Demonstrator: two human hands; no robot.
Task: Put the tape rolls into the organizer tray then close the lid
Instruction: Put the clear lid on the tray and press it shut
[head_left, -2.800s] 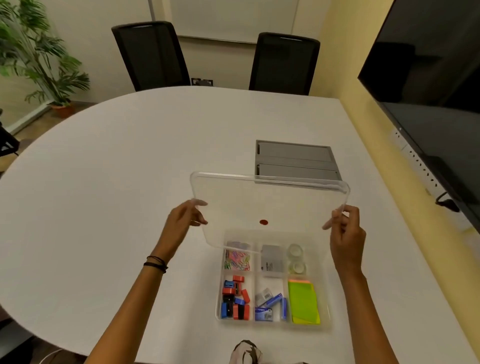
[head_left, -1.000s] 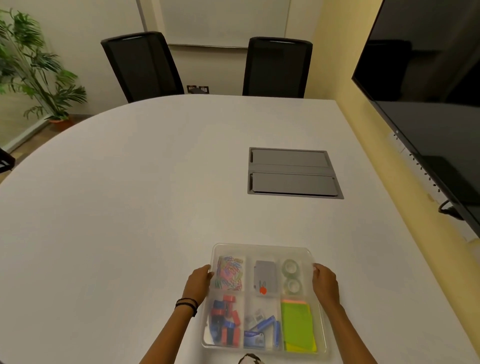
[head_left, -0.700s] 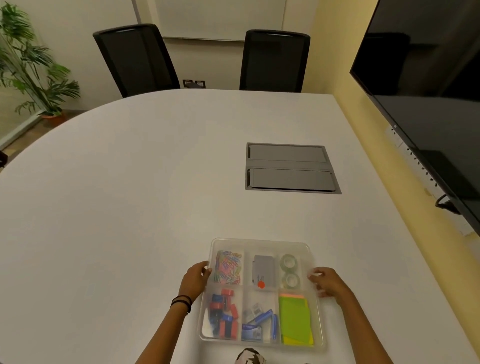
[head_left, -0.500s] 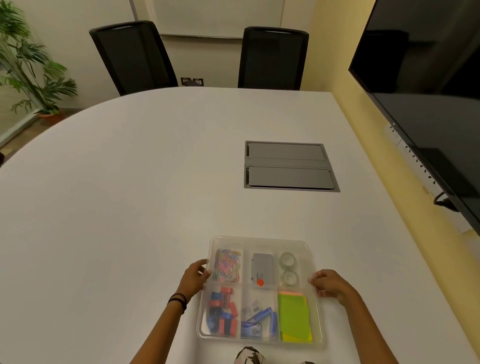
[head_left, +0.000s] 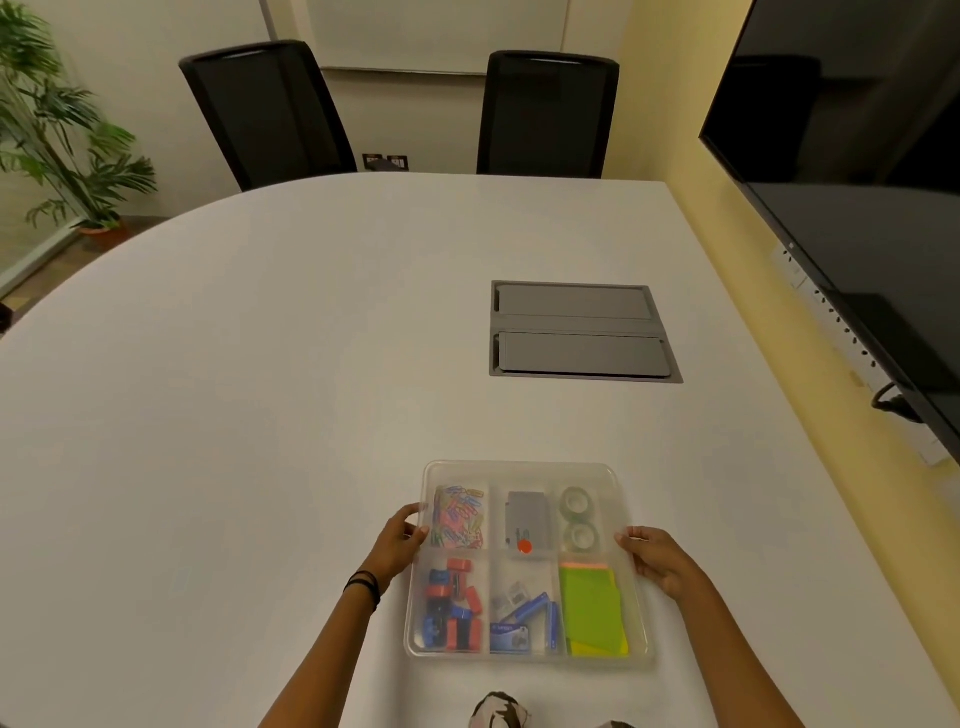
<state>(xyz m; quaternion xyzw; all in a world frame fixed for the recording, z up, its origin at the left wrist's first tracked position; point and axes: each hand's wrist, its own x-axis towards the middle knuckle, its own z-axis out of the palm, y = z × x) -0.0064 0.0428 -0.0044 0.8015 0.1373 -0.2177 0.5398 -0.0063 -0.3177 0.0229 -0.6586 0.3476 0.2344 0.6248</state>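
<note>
The clear organizer tray (head_left: 414, 626) sits on the white table near me with its clear lid (head_left: 519, 472) lying flat on top; a red dot marks the lid. Two clear tape rolls (head_left: 577, 518) lie one behind the other in the far right compartment, seen through the lid. My left hand (head_left: 401, 541) grips the left edge of the tray and lid, thumb on top. At the right rim rests my right hand (head_left: 655, 562), its fingertips touching the edge.
Other compartments hold coloured paper clips (head_left: 460, 517), a grey box (head_left: 525, 519), red and blue sharpeners (head_left: 451, 605), staple boxes (head_left: 522, 616) and green sticky notes (head_left: 592, 608). A grey cable hatch (head_left: 579, 332) lies farther back. A wall screen (head_left: 857, 182) hangs at right; two black chairs stand beyond the table.
The lid, held up over the tray earlier, now lies flat on it. My right hand has slid from pressing the lid's edge to resting at the rim; the left stays on the left edge.
</note>
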